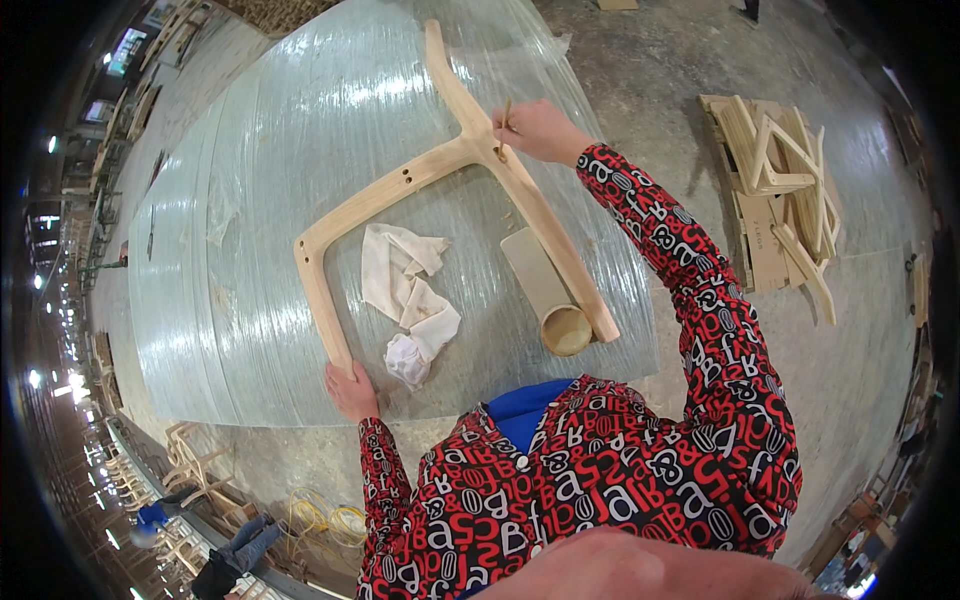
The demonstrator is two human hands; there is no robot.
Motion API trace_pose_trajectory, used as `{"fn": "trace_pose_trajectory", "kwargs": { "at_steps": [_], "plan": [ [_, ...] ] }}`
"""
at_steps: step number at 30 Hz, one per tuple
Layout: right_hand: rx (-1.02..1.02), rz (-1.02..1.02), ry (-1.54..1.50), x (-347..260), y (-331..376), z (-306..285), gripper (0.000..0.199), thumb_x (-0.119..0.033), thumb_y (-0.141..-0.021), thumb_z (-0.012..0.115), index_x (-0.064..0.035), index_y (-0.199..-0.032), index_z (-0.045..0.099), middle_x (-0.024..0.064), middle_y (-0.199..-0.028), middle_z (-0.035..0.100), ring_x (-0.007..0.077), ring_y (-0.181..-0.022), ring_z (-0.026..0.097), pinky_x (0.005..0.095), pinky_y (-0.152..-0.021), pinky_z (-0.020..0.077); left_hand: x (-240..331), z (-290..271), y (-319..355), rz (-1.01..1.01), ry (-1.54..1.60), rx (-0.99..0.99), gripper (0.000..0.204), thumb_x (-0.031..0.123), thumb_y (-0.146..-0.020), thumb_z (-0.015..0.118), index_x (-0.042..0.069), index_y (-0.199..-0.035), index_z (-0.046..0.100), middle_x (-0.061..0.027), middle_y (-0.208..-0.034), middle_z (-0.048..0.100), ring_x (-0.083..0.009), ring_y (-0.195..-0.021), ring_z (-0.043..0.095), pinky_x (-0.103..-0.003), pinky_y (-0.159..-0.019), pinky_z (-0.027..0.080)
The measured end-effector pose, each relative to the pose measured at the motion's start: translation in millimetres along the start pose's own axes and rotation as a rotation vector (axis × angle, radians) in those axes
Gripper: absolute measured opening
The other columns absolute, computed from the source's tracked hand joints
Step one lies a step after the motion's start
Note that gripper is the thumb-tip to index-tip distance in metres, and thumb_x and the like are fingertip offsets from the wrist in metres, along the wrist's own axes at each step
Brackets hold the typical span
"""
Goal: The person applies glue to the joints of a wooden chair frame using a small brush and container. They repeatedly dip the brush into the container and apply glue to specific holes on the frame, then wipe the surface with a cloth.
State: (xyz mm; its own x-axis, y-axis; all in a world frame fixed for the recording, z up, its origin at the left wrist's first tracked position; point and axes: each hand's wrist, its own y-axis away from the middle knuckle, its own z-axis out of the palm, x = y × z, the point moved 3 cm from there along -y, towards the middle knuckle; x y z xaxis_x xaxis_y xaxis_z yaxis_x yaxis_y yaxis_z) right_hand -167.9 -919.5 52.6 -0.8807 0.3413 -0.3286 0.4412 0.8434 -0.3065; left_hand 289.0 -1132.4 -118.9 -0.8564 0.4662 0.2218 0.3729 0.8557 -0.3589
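A pale wooden chair side frame lies on a table covered in clear plastic film. My left hand is closed around the near end of its left leg. Over the joint where the rails meet, my right hand pinches a thin wooden stick, its lower end at a dark hole in the wood. Pairs of dark holes show at the frame's left corner and along the cross rail. Inside the frame lie crumpled white cloths. A round tan cup and a flat beige slab sit by the right leg.
On the floor to the right, wooden frame parts are stacked on cardboard. A coiled yellow hose lies at lower left, near another person and rows of chair frames. More wood stands along the far left.
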Motion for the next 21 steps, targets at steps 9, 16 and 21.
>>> {"fn": "trace_pose_trajectory", "kwargs": {
  "at_steps": [9, 16, 21],
  "plan": [
    [0.083, -0.046, 0.064, -0.7, -2.6, 2.2, 0.030, -0.033, -0.091, 0.044, -0.0099, -0.093, 0.064, 0.0107, -0.077, 0.064, 0.0306, -0.079, 0.061, 0.0439, -0.080, 0.0402, 4.4, -1.1, -2.9, -0.002, 0.004, -0.016, 0.060, 0.037, -0.090, 0.052, -0.006, -0.129, 0.041, -0.0249, -0.129, 0.048, -0.0394, -0.121, 0.044, -0.045, -0.100, 0.037],
    [-0.021, 0.045, -0.004, -1.3, -5.7, 1.9, 0.031, -0.032, -0.091, 0.044, -0.0081, -0.093, 0.063, 0.0118, -0.077, 0.064, 0.0309, -0.078, 0.061, 0.0433, -0.078, 0.0398, -2.7, -4.2, -0.1, -0.003, 0.000, 0.001, 0.059, 0.037, -0.089, 0.053, -0.006, -0.128, 0.042, -0.0246, -0.128, 0.049, -0.0396, -0.119, 0.045, -0.046, -0.099, 0.038],
    [0.012, -0.028, 0.047, 6.6, -3.7, 1.0, 0.031, -0.033, -0.091, 0.043, -0.0100, -0.096, 0.063, 0.0111, -0.076, 0.064, 0.0317, -0.077, 0.061, 0.0444, -0.078, 0.0410, 1.4, -3.0, -2.5, 0.015, -0.008, 0.020, 0.058, 0.037, -0.089, 0.053, -0.005, -0.128, 0.043, -0.0240, -0.128, 0.049, -0.0395, -0.119, 0.045, -0.046, -0.099, 0.038]
  ]
}}
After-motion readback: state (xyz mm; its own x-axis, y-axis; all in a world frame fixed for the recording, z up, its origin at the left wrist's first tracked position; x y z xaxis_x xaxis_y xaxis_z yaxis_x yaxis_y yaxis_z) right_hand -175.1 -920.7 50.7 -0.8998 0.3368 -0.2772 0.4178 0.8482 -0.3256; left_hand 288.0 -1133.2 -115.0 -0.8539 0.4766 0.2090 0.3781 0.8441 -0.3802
